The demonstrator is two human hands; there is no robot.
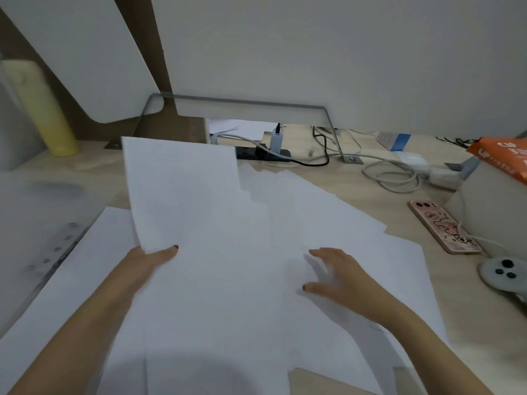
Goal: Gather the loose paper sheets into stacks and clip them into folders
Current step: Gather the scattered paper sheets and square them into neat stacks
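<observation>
Left hand [154,259], at 9 o'clock, pinches the lower edge of the raised sheets [185,189], thumb on top; they tilt up toward 11 o'clock. Right hand [339,277], at 4 o'clock, is released, fingers spread over the loose sheets [242,295]; contact is unclear. These overlap across the desk [350,178] centre. Phone [445,226] lies at 3 o'clock, power strip [265,153] at 12.
</observation>
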